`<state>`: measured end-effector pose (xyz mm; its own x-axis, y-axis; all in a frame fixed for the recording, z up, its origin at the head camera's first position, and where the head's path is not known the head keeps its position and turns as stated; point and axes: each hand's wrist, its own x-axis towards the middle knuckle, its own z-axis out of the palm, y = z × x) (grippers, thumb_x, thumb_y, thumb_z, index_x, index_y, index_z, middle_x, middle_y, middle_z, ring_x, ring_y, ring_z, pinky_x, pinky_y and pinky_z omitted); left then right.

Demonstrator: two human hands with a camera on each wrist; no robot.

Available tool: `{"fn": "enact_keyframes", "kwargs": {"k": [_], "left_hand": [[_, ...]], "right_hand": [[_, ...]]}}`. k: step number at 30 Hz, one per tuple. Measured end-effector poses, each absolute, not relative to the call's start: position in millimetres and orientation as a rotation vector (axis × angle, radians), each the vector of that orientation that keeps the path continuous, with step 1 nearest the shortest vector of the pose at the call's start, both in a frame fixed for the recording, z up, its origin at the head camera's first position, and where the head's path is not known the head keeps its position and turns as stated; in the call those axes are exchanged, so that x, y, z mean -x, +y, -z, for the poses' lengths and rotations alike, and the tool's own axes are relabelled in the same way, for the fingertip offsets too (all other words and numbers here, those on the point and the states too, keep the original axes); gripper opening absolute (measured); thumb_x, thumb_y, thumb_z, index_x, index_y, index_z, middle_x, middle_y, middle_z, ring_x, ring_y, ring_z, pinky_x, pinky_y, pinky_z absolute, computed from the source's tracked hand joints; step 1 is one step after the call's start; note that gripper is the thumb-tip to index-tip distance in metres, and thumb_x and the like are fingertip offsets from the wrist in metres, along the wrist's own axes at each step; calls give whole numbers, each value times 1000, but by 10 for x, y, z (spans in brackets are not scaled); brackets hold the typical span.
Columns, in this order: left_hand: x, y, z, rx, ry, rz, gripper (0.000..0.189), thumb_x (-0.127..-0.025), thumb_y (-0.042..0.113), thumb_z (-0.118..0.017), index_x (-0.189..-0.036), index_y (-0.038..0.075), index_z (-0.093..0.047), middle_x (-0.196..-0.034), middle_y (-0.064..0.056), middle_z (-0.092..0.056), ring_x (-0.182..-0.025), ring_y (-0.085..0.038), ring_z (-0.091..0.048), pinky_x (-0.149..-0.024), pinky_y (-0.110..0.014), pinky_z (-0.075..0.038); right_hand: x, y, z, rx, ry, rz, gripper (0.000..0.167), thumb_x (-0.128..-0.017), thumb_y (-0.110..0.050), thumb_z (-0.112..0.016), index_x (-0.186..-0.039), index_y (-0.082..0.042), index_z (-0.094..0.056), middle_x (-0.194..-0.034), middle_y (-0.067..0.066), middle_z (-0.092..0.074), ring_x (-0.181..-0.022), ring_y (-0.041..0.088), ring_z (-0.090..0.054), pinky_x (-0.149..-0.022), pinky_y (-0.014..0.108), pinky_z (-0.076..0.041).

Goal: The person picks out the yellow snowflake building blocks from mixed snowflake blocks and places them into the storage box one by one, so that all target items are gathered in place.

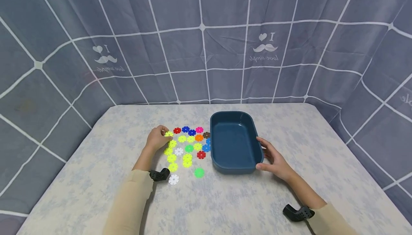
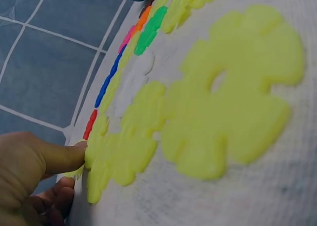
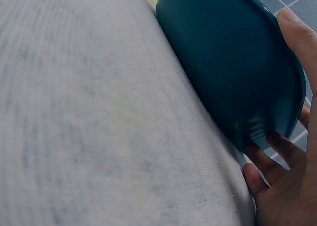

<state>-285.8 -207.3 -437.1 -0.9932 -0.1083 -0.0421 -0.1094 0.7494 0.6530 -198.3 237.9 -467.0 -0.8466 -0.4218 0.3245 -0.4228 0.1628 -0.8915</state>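
My left hand (image 1: pixel 157 139) is at the left edge of a spread of flower-shaped plastic discs. Its thumb and fingers pinch a yellow disc (image 1: pixel 168 133); in the left wrist view only part of that disc (image 2: pixel 74 174) shows beside the thumb. A dark blue plastic bin (image 1: pixel 236 169) stands to the right of the discs, with bare floor inside. On its right side my right hand (image 1: pixel 276 160) holds the bin, thumb at the rim near the front corner. In the right wrist view, fingers (image 3: pixel 280 159) lie against the bin's outer wall (image 3: pixel 223 62).
Several other discs lie flat on the table, among them a red disc (image 1: pixel 201 155), an orange disc (image 1: pixel 199 137), a white disc (image 1: pixel 173 179) and a round green piece (image 1: pixel 199 172). A pale marbled cloth covers the table (image 1: pixel 206 206). Behind hangs a grey checked curtain (image 1: pixel 225 49).
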Motion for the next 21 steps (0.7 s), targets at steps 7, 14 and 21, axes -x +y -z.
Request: {"fn": "enact_keyframes", "kwargs": {"k": [7, 14, 21], "left_hand": [[2805, -2064, 4481, 255, 2956, -1282, 32, -88, 12, -73, -111, 1, -54, -87, -10, -49, -78, -27, -45, -73, -42, -38], [2797, -2097, 4518, 286, 2947, -1369, 30, -91, 10, -68, -117, 2, -55, -90, -12, -51, -81, -28, -46, -74, -42, -39], [2809, -2102, 4506, 274, 2918, -1415, 23, -95, 11, -62, -117, 5, -61, -97, -14, -57, -87, -29, -51, -74, -41, -41]], "right_hand": [[1978, 2389, 4697, -892, -2373, -1851, 85, -85, -12, -73, -154, -6, -23, -151, 31, -25, -127, 7, -44, -96, 21, -40], [1979, 2389, 4708, -900, -2359, -1852, 85, -84, -8, -72, -154, -5, -23, -150, 31, -25, -126, 8, -45, -95, 21, -41], [1981, 2393, 4701, -888, -2372, -1851, 86, -84, -10, -73, -154, -6, -24, -151, 30, -25, -126, 7, -45, -96, 21, -40]]}}
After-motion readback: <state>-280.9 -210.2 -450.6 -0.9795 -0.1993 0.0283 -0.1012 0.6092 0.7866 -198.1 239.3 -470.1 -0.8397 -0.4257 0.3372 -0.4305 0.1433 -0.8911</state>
